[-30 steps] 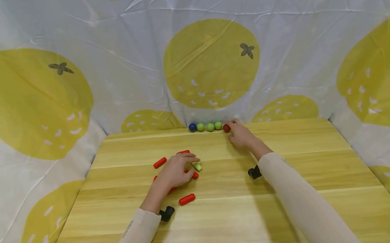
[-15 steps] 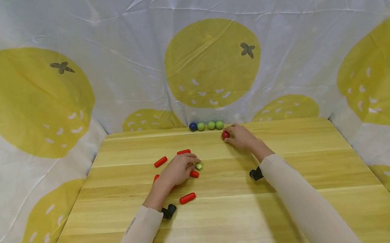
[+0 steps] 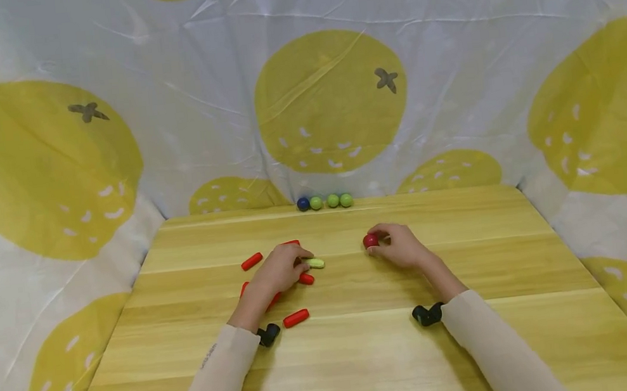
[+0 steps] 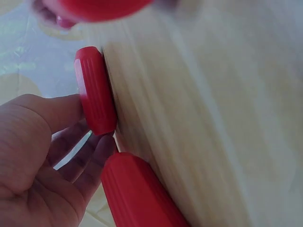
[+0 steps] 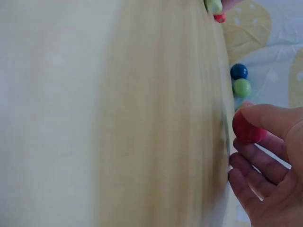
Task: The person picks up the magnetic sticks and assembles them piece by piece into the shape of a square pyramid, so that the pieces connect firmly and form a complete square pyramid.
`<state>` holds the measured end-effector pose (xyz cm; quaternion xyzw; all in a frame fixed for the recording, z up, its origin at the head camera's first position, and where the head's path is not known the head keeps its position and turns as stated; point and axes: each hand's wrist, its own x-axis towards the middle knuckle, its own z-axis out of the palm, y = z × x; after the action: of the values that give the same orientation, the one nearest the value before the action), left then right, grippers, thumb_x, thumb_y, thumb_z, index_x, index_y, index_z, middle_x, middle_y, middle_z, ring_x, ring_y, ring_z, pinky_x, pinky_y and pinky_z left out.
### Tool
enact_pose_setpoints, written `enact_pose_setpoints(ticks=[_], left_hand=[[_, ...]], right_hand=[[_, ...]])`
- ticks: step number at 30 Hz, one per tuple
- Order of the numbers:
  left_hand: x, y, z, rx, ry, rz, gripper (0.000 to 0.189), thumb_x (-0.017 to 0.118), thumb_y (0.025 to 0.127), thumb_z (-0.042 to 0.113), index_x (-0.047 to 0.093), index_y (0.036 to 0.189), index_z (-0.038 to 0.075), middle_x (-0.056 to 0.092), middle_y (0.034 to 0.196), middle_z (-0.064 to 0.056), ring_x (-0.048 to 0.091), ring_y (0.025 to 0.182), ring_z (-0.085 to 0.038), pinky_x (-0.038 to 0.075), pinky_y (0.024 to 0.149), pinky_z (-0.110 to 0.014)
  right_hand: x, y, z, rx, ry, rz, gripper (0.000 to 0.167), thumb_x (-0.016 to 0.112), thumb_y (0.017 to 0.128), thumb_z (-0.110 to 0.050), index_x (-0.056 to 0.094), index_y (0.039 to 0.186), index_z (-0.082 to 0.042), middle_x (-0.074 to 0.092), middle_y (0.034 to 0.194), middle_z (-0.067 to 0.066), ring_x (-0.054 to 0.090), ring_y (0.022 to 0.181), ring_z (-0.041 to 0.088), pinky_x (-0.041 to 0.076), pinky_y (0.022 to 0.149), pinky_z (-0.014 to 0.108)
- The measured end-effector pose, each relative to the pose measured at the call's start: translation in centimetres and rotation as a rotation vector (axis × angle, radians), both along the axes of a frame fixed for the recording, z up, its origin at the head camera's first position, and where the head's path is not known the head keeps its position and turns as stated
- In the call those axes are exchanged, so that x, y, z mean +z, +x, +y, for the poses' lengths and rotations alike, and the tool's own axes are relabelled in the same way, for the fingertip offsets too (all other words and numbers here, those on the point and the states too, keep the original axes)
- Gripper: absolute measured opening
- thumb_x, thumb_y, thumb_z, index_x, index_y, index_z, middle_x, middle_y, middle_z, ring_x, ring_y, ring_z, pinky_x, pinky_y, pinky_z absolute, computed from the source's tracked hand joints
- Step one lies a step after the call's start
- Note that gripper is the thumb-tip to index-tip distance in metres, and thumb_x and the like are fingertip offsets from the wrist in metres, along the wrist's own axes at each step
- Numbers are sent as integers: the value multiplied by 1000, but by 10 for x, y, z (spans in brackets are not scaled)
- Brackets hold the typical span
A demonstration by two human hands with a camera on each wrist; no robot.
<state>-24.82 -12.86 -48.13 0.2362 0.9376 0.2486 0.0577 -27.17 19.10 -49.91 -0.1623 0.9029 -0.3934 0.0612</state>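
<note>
In the head view my left hand (image 3: 280, 269) pinches a light green ribbed rod (image 3: 316, 263) between thumb and fingers, low over the wooden table (image 3: 365, 356). Red ribbed rods lie around and partly under that hand, among them one red rod (image 3: 306, 279) by the thumb. The left wrist view shows a red rod (image 4: 95, 90) that hides the green one. To the right, my right hand (image 3: 402, 247) holds a red ball (image 3: 371, 240) by thumb and fingertips. The same red ball (image 5: 247, 126) shows between thumb and fingers in the right wrist view.
Along the table's back edge sit a dark blue ball (image 3: 303, 204) and several light green balls (image 3: 333, 201) in a row, against a lemon-print cloth (image 3: 332, 104). One red rod (image 3: 296, 318) lies nearer the front, another red rod (image 3: 251, 261) farther left.
My right hand has brought the red ball from the right end of the back row toward me. In the left hand, the green rod has turned to point rightward.
</note>
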Motion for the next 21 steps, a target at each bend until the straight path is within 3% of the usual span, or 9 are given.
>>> enact_pose_setpoints(ticks=[7, 13, 21], left_hand=[[0, 0, 4, 9, 34, 57, 21, 76, 95, 14, 78, 115, 10, 75, 105, -4, 66, 89, -15, 58, 84, -33], [4, 7, 16, -33, 94, 39, 21, 76, 94, 15, 78, 114, 9, 74, 105, -4, 67, 88, -12, 58, 79, -28], [2, 17, 32, -93, 115, 5, 19, 76, 95, 17, 78, 113, 10, 73, 102, -2, 63, 86, -9, 57, 80, -26]], right_hand=[[-2, 27, -1, 5, -115, -68, 36, 79, 91, -13, 67, 123, -4, 72, 110, 11, 68, 94, 20, 57, 80, 30], [-7, 43, -10, 30, -209, -76, 39, 78, 91, -9, 65, 127, -4, 70, 114, 11, 67, 97, 20, 57, 82, 25], [-10, 53, -23, 44, -290, -94, 39, 78, 92, -12, 66, 128, -6, 71, 118, 11, 68, 98, 22, 58, 81, 23]])
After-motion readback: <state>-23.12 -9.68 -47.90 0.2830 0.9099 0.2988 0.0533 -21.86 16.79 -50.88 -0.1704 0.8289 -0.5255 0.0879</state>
